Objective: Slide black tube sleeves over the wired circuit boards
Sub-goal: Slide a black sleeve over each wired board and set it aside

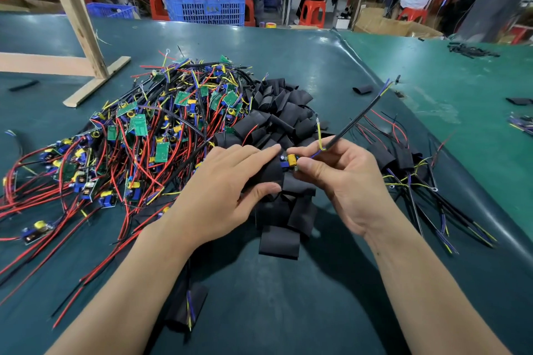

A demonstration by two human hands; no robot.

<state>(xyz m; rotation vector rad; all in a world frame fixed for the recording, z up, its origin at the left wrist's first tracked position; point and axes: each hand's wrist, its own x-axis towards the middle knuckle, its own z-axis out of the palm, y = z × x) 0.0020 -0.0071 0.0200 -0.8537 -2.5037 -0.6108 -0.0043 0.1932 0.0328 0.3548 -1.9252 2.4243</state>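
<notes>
A small circuit board with a yellow block and blue parts sits between the two hands, just above the dark green table mat. Its near end meets the mouth of a flat black tube sleeve. The left hand pinches that sleeve, thumb underneath and straight fingers laid along its top. The right hand grips the board's far end with thumb and curled fingers, and a black sheathed cable with blue and yellow cores rises from it up and to the right.

Behind and below the hands lies a heap of loose black sleeves. To its left spreads a tangled pile of green boards with red, black and yellow wires. Right of the right hand rests a smaller bundle of sleeved boards with trailing wires. One sleeved piece lies near the left forearm.

A slanted wooden frame stands on the mat at far left. Beyond the table are a blue plastic crate filled with wiring, orange stools and seated people at benches.
</notes>
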